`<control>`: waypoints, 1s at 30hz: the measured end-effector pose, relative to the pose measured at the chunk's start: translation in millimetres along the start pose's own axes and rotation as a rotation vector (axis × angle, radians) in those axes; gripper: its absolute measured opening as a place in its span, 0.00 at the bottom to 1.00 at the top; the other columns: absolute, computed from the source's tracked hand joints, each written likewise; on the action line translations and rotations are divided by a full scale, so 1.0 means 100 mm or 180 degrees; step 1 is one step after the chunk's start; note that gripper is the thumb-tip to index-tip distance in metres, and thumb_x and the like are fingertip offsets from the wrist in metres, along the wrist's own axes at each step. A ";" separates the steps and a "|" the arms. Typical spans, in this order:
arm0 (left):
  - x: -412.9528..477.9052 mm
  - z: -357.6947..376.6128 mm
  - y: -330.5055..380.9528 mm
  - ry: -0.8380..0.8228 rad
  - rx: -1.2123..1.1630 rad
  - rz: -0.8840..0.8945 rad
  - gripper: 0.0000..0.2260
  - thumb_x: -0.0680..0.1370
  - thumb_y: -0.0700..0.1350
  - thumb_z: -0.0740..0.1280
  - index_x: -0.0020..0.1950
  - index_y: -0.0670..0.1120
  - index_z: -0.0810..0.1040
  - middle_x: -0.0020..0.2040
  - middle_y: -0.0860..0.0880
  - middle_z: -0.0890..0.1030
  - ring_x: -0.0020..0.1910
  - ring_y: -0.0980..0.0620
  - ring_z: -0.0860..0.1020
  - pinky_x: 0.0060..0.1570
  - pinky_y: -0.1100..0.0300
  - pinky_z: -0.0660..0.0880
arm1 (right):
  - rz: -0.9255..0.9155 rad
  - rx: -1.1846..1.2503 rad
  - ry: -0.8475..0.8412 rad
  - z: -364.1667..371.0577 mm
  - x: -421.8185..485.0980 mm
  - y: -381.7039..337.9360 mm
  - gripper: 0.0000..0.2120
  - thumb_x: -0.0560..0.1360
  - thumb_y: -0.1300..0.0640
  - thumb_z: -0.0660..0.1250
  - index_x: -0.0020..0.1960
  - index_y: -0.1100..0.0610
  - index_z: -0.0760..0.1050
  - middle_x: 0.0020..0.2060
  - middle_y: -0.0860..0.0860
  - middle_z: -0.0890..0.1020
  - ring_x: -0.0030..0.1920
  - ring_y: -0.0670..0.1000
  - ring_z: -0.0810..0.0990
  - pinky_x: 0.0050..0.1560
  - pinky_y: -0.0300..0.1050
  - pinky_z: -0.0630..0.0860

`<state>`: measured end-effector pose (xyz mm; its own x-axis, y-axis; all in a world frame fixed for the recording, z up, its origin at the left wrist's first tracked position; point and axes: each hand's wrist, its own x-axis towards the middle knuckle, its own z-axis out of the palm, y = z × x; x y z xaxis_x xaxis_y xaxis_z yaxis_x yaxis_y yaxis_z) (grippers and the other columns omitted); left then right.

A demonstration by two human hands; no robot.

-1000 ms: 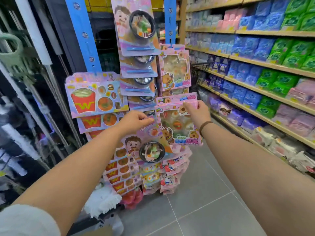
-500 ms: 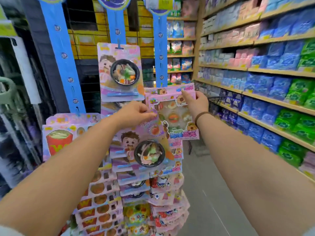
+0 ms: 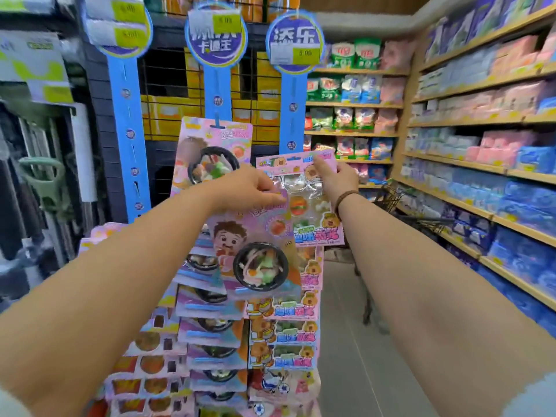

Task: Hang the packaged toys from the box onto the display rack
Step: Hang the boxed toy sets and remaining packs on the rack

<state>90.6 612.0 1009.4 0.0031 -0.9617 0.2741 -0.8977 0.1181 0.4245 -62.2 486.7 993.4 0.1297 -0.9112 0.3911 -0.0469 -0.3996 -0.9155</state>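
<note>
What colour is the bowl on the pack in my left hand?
Black bowl, head view.

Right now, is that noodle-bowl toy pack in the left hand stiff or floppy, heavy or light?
Probably fairly stiff: the noodle-bowl toy pack hangs flat though the left hand pinches only its top edge. Likely light, since that one pinch carries it. The black bowl sits low on the card, so it may swing.
</note>
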 end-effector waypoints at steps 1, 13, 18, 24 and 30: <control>0.05 -0.02 -0.01 0.0003 -0.0005 -0.0016 0.21 0.77 0.52 0.65 0.29 0.47 0.63 0.27 0.50 0.61 0.24 0.54 0.60 0.30 0.62 0.61 | -0.0005 -0.0025 -0.0037 0.02 0.06 -0.03 0.20 0.76 0.46 0.66 0.31 0.56 0.66 0.27 0.49 0.67 0.28 0.48 0.65 0.27 0.39 0.63; 0.20 -0.09 -0.18 0.0025 -0.0015 -0.0136 0.20 0.77 0.54 0.66 0.30 0.47 0.65 0.24 0.53 0.62 0.23 0.55 0.61 0.29 0.62 0.62 | 0.0157 -0.0116 -0.0099 0.20 0.28 0.15 0.18 0.74 0.42 0.66 0.41 0.58 0.75 0.29 0.51 0.71 0.31 0.49 0.68 0.31 0.43 0.66; 0.19 -0.07 -0.18 -0.0050 -0.0027 -0.0122 0.21 0.76 0.54 0.66 0.28 0.48 0.64 0.22 0.56 0.61 0.21 0.57 0.61 0.29 0.62 0.62 | 0.0184 -0.0103 -0.0038 0.23 0.14 0.26 0.22 0.76 0.44 0.64 0.30 0.56 0.64 0.28 0.50 0.66 0.30 0.50 0.65 0.31 0.43 0.61; 0.13 -0.12 -0.13 0.0002 -0.0098 -0.0092 0.20 0.76 0.55 0.66 0.29 0.47 0.67 0.27 0.52 0.63 0.26 0.54 0.62 0.31 0.61 0.62 | 0.0432 -0.0019 0.0064 0.25 0.13 0.37 0.27 0.74 0.40 0.65 0.59 0.63 0.75 0.48 0.53 0.76 0.49 0.54 0.74 0.40 0.44 0.70; 0.13 -0.20 -0.03 0.0189 -0.0117 -0.0181 0.05 0.77 0.52 0.66 0.45 0.52 0.76 0.37 0.51 0.71 0.40 0.58 0.74 0.42 0.56 0.72 | -0.0084 0.0750 0.0913 0.26 -0.03 0.26 0.16 0.75 0.48 0.67 0.59 0.56 0.72 0.51 0.48 0.71 0.46 0.46 0.71 0.48 0.41 0.67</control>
<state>102.0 604.2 1029.5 0.0808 -0.9509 0.2988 -0.8785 0.0737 0.4720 -37.6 481.7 966.4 -0.1565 -0.9052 0.3951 0.1863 -0.4199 -0.8883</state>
